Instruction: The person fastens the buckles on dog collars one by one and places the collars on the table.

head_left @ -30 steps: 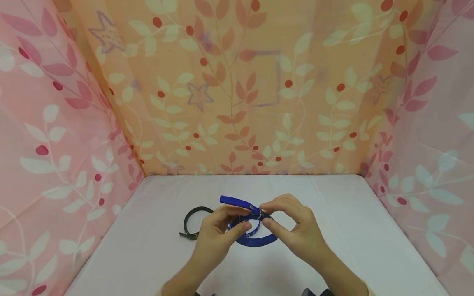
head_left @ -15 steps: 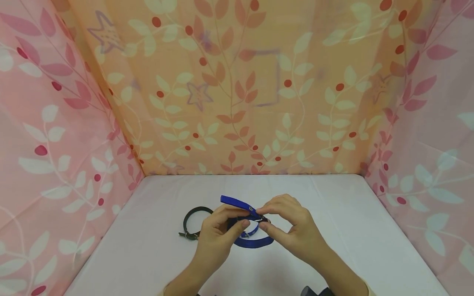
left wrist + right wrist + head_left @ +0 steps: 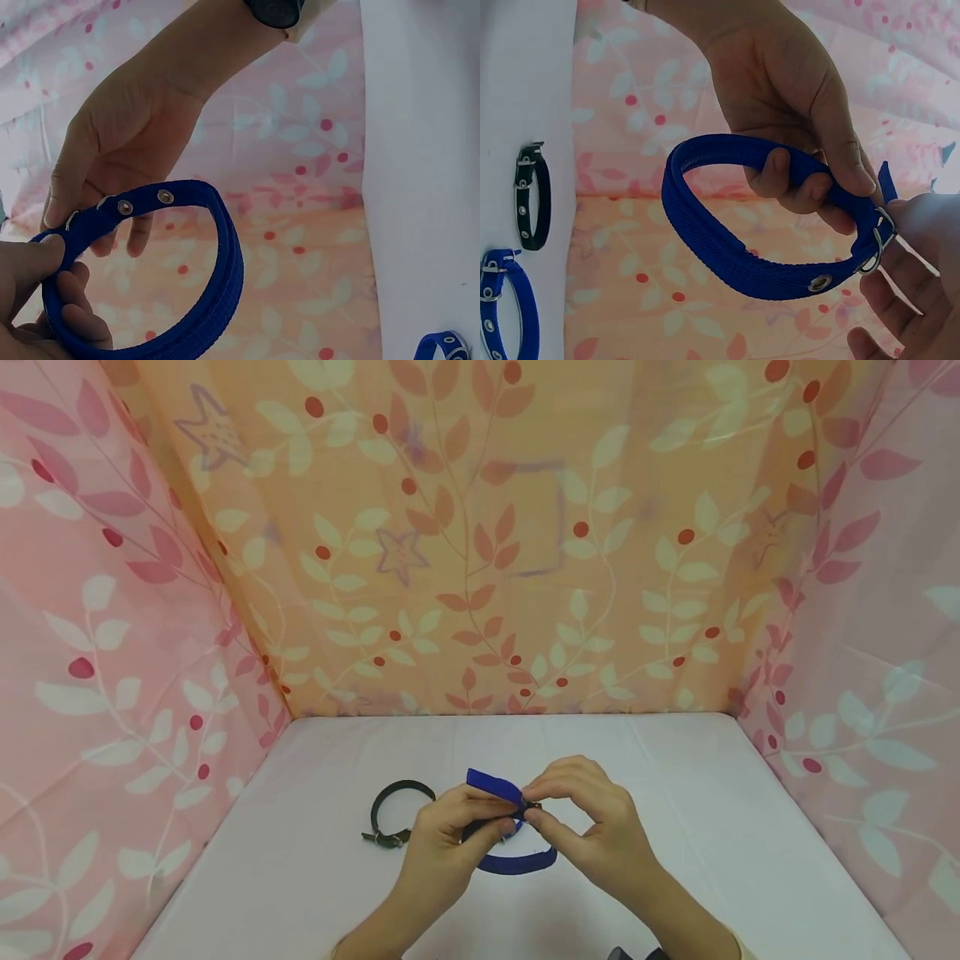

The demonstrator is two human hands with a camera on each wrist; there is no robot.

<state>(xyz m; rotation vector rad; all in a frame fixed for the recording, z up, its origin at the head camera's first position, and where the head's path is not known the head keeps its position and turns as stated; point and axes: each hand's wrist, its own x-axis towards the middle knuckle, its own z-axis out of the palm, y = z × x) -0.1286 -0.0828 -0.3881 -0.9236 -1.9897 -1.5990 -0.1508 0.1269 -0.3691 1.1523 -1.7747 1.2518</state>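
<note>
A blue webbing pet collar (image 3: 517, 864), bent into a loop, is held up between both hands. My left hand (image 3: 450, 835) grips its strap, with fingers curled round the band in the right wrist view. My right hand (image 3: 592, 810) pinches the collar near its metal buckle (image 3: 879, 240). From the pinch, the strap's free end (image 3: 491, 783) points up and left in the head view. Metal eyelets (image 3: 165, 196) line the band. In the head view the hands mostly hide the buckle; whether the prong sits in an eyelet I cannot tell.
On the white table (image 3: 322, 752), a black collar (image 3: 401, 785), buckled into a ring, lies left of my left hand. Another blue collar (image 3: 529, 315) lies behind the held one. Patterned cloth walls (image 3: 480, 610) enclose the back and both sides.
The strap's free end has shifted right and slightly down. Its part showing above my left hand is shorter. Both hands have moved only a little, and the buckle is now more covered.
</note>
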